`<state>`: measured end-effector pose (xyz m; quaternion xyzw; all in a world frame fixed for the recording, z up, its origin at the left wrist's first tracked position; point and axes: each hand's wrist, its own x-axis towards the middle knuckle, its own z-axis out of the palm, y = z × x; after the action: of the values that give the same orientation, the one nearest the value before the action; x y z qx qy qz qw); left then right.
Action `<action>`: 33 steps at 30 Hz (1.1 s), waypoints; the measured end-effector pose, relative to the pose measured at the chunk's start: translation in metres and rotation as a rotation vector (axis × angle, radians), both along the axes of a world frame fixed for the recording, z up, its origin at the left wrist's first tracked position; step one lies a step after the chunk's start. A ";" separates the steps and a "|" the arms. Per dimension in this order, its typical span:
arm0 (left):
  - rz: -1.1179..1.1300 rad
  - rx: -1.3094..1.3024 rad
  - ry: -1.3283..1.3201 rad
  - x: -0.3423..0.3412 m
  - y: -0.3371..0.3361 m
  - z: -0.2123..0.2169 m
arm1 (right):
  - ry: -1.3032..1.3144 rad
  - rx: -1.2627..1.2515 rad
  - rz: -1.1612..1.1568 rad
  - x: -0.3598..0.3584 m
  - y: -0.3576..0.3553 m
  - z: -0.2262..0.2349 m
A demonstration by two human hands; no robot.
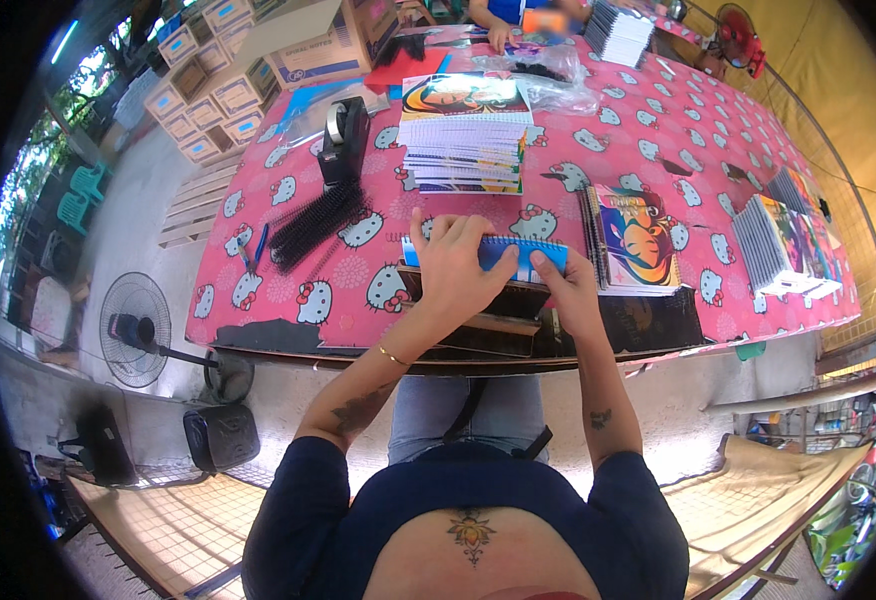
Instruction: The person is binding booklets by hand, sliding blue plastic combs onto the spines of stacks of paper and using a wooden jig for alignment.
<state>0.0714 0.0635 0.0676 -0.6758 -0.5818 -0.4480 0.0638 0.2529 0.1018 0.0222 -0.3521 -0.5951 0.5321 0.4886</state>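
Note:
A blue spiral notebook [554, 260] lies at the table's near edge, its dark coil along the far side. My left hand [456, 258] holds its left part, fingers over the coil edge and thumb on the cover. My right hand [570, 284] grips the right end, thumb on the cover; its other fingers are partly hidden. Under the notebook is a brown wooden block [503, 322]. Just beyond my hands rises a stack of spiral notebooks [465, 150] with a colourful drawn cover on top. To the right sits another notebook pile [638, 240], its coils facing left.
Loose black coils [313, 230], blue-handled pliers [254, 250] and a black tape dispenser [344, 140] lie left on the pink patterned tablecloth [698, 120]. More notebooks [786, 245] stand at right. A co-worker's hand [500, 38] is across the table. A fan [136, 325] stands at left.

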 end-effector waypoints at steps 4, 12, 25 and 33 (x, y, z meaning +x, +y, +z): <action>0.009 0.003 -0.010 -0.003 -0.001 -0.004 | -0.015 0.014 0.006 -0.003 -0.004 0.006; -0.047 0.087 -0.076 -0.002 -0.006 0.000 | -0.030 -0.051 0.013 0.001 -0.005 0.007; 0.176 0.076 -0.655 -0.187 -0.041 -0.005 | 0.170 0.569 -0.745 0.115 0.003 0.079; 0.079 -0.102 -0.413 -0.195 -0.028 -0.041 | -1.012 0.802 -0.384 0.122 0.009 -0.017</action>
<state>-0.1234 0.0355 0.0270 -0.5487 -0.6302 -0.5444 -0.0736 0.3746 0.1109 0.0056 -0.4487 -0.8292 -0.0569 0.3284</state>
